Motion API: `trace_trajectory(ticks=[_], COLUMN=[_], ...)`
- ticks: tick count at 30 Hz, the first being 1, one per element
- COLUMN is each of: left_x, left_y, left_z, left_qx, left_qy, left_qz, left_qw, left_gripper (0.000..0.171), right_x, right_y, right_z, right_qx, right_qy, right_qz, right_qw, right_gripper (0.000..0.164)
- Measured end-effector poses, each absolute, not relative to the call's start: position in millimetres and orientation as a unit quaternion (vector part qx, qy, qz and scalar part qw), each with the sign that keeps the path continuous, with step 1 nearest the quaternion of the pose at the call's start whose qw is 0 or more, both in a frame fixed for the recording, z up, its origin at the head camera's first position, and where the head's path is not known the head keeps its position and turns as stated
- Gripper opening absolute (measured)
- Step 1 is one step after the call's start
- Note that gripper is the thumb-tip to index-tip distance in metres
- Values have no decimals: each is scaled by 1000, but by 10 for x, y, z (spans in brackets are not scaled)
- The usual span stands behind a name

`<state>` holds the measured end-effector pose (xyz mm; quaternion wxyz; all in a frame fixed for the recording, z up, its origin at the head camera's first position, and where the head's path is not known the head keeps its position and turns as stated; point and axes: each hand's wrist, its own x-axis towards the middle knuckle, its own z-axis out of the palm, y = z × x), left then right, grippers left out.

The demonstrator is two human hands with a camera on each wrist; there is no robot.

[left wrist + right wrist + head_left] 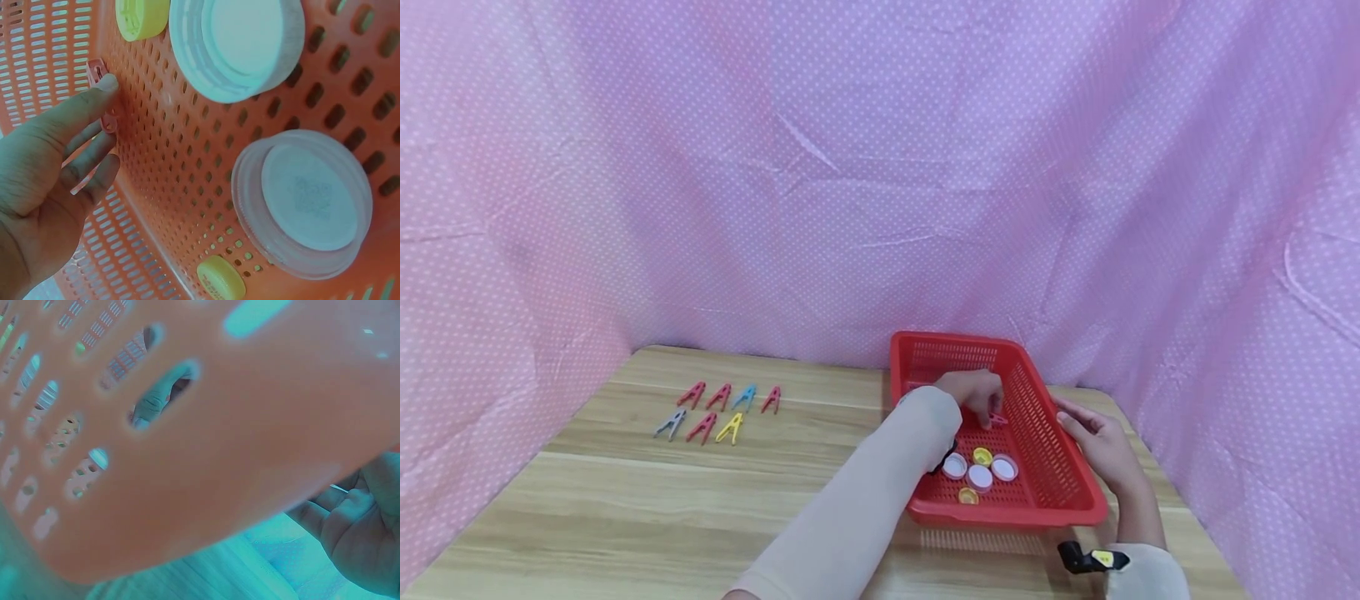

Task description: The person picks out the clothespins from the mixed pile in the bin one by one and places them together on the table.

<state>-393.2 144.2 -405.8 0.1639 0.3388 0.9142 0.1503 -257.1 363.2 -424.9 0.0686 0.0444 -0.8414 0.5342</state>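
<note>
A red plastic basket [1067,492] stands tilted on the right part of the table. My left hand [976,393] reaches down into it and pinches a pink clothespin [100,94] between thumb and fingers, close to the basket's floor. Near that hand lie loose bottle caps: a white cap [250,44], a clear-rimmed cap with a white disc [312,194] and a yellow cap [220,278]. My right hand [1103,446] holds the basket's right rim, thumb on top. In the right wrist view the basket wall [237,450] covers part of that hand's fingers.
Left of the basket, several clothespins lie in two rows on the wooden table [625,500], among them a blue clothespin [745,397], a grey clothespin [671,423] and a yellow clothespin [730,427]. A pink dotted curtain [820,208] hangs behind and on both sides.
</note>
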Motion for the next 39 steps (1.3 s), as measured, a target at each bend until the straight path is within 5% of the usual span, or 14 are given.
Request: trace_trajectory(ticks=[20,39], left_x=[-3928,-3957], left_y=[1408,1398], left_z=[-3907,-3507], left_qx=[320,373], left_qy=[912,899], left_qz=[196,201], left_qw=[166,113], left_gripper=[18,7], right_x=[-2596,-2568], right_y=[3638,3640], right_z=[-4231,-4211], right_qx=[46,39], right_qy=[-842,-840], right_qz=[535,540], right_qw=[60,48], right_gripper=[59,60])
